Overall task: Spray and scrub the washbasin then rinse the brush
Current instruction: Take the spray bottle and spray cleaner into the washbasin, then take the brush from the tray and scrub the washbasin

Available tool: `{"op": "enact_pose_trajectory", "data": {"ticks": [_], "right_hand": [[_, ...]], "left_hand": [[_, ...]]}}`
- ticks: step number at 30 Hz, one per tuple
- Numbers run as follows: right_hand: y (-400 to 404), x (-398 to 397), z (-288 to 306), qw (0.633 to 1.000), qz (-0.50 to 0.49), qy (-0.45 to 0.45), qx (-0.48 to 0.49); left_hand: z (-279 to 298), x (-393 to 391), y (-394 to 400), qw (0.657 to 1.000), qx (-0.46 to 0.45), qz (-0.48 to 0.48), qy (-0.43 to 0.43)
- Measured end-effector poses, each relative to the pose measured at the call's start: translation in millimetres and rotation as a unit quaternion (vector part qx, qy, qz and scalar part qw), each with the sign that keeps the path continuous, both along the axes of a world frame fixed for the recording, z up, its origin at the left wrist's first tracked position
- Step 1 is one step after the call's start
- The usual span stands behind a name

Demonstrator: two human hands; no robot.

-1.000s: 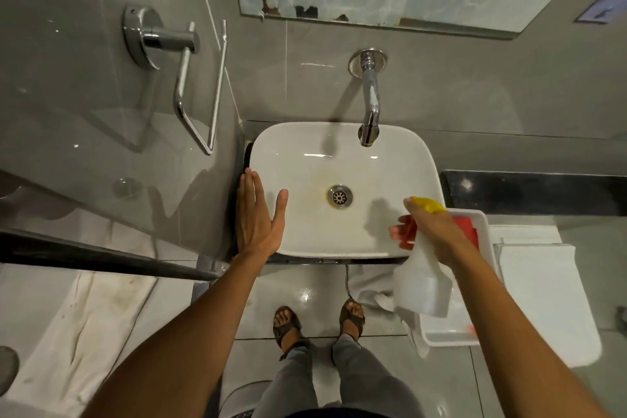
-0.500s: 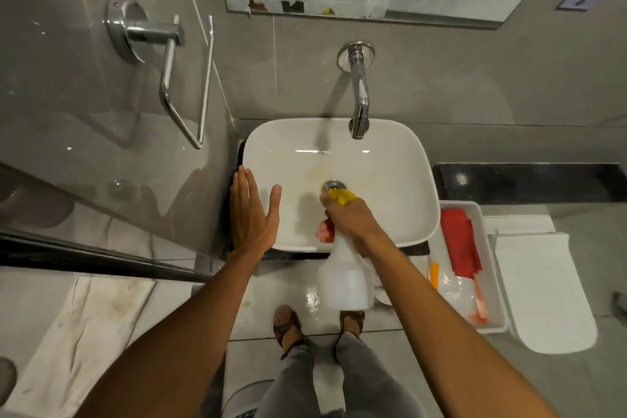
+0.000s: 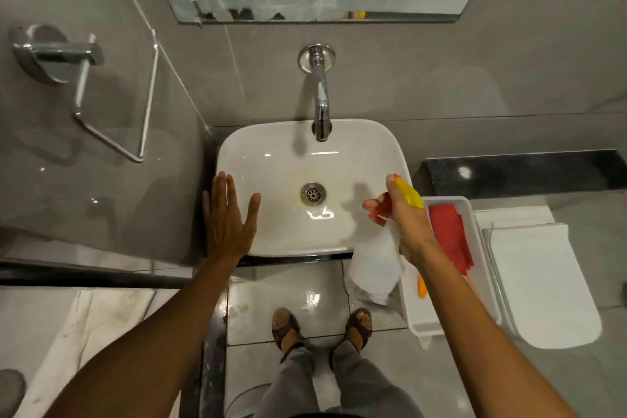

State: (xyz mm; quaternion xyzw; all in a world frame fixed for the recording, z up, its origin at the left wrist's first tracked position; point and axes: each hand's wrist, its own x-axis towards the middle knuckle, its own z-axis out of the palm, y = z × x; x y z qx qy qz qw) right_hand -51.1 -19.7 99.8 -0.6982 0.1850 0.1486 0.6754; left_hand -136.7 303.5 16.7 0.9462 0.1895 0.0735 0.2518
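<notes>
A white washbasin (image 3: pixel 356 146) sits below a chrome wall tap (image 3: pixel 320 105), with a round metal drain (image 3: pixel 313 193) in its middle and a yellowish stain around it. My left hand (image 3: pixel 229 220) lies flat and open on the basin's left rim. My right hand (image 3: pixel 405 214) grips a white spray bottle (image 3: pixel 375 265) with a yellow and red head at the basin's right rim, nozzle toward the bowl. I see no brush that I can make out.
A white tray (image 3: pixel 441 322) with a red cloth (image 3: pixel 449 237) stands right of the basin on a closed white toilet lid (image 3: pixel 543 285). A dark ledge (image 3: pixel 522 173) runs behind it. A chrome towel holder (image 3: pixel 84 85) juts from the left wall. My sandalled feet (image 3: pixel 320 326) stand below.
My right hand has swung the spray bottle from over the drain back to the basin's right rim. My left hand has stayed flat on the left rim.
</notes>
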Motion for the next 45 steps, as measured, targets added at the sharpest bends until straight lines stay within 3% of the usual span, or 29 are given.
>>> {"op": "enact_pose_trajectory", "data": {"ticks": [4, 7, 12, 17, 20, 24, 31, 39, 45], "right_hand": [[-60, 2, -10, 0.999, -0.027, -0.028, -0.014], [-99, 3, -15, 0.995, -0.094, -0.019, -0.025], [-158, 0, -32, 0.981, -0.137, -0.065, -0.121], [-200, -5, -88, 0.969, -0.128, -0.1, -0.189], [-219, -17, -135, 0.966, -0.146, -0.072, -0.202], [-244, -34, -193, 0.965, -0.193, -0.048, -0.17], [-268, -50, -258, 0.968, -0.181, -0.05, -0.166], [-281, -67, -267, 0.956, -0.212, -0.058, -0.194], [-274, -80, -273, 0.944, -0.278, 0.013, -0.176]], "left_hand": [[14, 27, -46, 0.99, 0.004, -0.129, -0.047], [28, 62, -107, 0.984, -0.055, -0.165, -0.022], [34, 107, -210, 0.971, -0.073, -0.225, -0.022], [7, 125, -286, 0.959, -0.068, -0.273, -0.026], [-14, 125, -312, 0.954, -0.037, -0.298, -0.011], [-31, 128, -320, 0.954, 0.017, -0.3, -0.027], [-47, 129, -321, 0.95, 0.003, -0.31, -0.027], [-43, 131, -319, 0.953, 0.003, -0.302, -0.029], [-42, 131, -317, 0.952, -0.001, -0.304, -0.026]]}}
